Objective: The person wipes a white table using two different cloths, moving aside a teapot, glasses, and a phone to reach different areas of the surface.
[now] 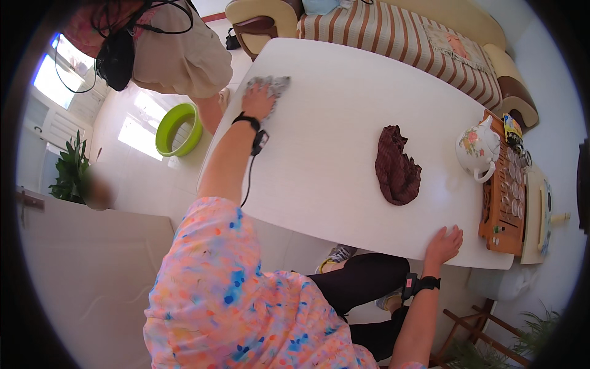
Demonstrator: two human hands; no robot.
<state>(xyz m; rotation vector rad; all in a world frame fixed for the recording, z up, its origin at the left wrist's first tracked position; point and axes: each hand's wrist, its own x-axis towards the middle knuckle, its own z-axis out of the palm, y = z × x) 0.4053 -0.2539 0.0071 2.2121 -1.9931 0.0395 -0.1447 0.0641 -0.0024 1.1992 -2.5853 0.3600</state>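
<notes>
My left hand (258, 100) lies palm down on a crumpled grey cloth (279, 84), pressing it to the white tabletop (318, 152) near the left end. A black strap with a small device and cable is around that wrist. My right hand (443, 244) rests on the table's near edge at the right, holding nothing, with its fingers slightly apart. Between the hands, toward the right, lies a dark maroon, wrinkled cloth (397, 166), touched by neither hand. Beyond it stands a white teapot (474, 146) with a flower pattern.
A wooden tea tray (500, 221) with several small glass cups stands along the right end. A striped sofa (368, 27) lies behind the table. Another person in beige shorts (179, 50) stands at the far left, close to a green basin (196, 138) on the floor.
</notes>
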